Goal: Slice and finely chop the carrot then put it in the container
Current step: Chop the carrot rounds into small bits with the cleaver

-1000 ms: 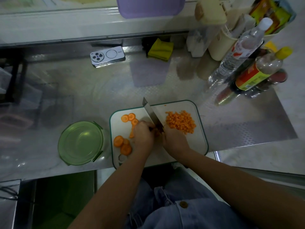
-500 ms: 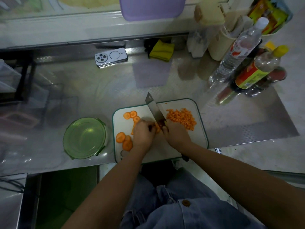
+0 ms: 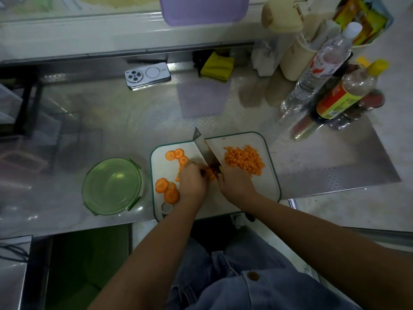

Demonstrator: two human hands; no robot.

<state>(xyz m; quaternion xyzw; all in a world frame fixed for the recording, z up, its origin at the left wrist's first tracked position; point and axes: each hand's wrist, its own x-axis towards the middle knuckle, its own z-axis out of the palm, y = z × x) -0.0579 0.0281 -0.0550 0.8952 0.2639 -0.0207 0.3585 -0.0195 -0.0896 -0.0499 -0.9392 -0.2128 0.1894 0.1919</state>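
Observation:
A white cutting board (image 3: 266,186) with a green rim lies near the counter's front edge. Round carrot slices (image 3: 166,189) are spread on its left side, and a pile of finely chopped carrot (image 3: 244,159) sits on its right. My right hand (image 3: 235,183) grips the handle of a knife (image 3: 205,151) whose blade points away from me across the board's middle. My left hand (image 3: 192,180) holds carrot pieces (image 3: 210,173) down right beside the blade, fingers curled over them. A green round container (image 3: 111,186) stands left of the board.
A phone (image 3: 147,76) lies at the back of the steel counter beside a yellow cloth (image 3: 216,66). Bottles (image 3: 348,92) and a cream jug (image 3: 292,61) crowd the back right corner. A purple tray (image 3: 204,10) sits on the ledge behind.
The knife blade has shifted slightly between chops beside my left hand. Both hands stay at the board's middle; the view has moved a little.

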